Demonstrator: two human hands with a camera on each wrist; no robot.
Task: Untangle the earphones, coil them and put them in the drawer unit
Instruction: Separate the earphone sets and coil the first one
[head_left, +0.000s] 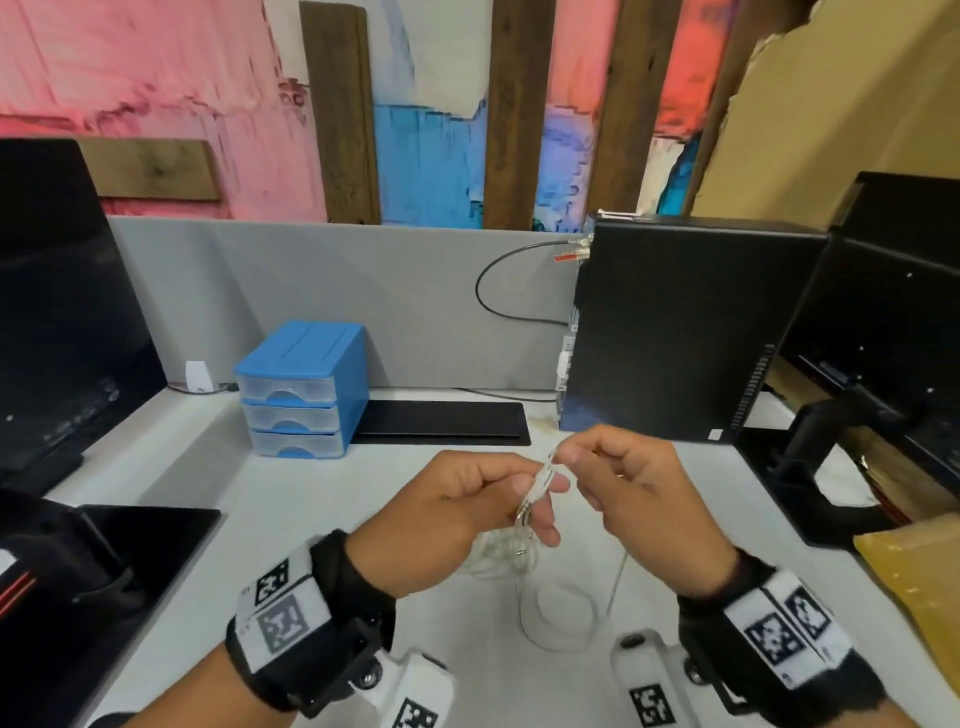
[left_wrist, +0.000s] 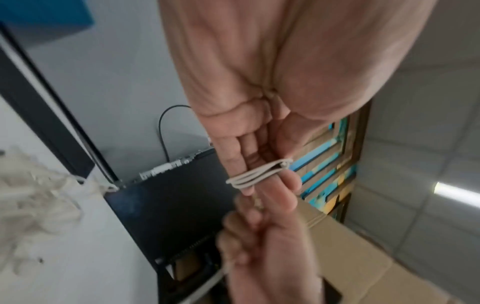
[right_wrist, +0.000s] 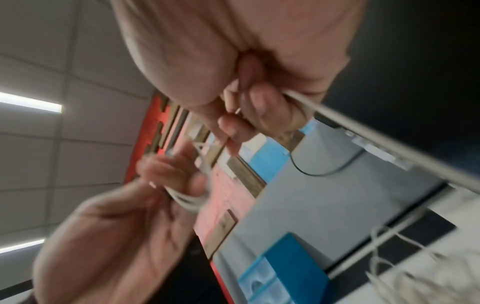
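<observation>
A: Head view first. Coiling step, I'd say. The left hand has white earphone cable looped round its extended fingers, thumb clamped on top. The left wrist view shows several turns stacked there.

B: Right hand?

A: The right hand pinches the free run of the same cable between thumb and forefinger, other fingers curled in, just beside the left fingertips. In the right wrist view the strand leaves that fist taut.

B: Is it all wound?

A: No. Loose cable sits on the white desk below the hands: a bunched part and one open loop. Can't tell if the bunch is knotted; it's blurry.

B: Next move?

A: My guess is more wraps. It needs the right hand to feed slack round the left fingers with even tension, and the left thumb keeping the turns from slipping off. Any snag in the bunch has to be cleared first.

B: Containers?

A: A blue drawer unit at the back left of the desk, against the grey partition, well apart from the hands. Three translucent drawers, all pushed in. The contents are too hazy to call. One needs pulling open before the coil goes in.
</observation>
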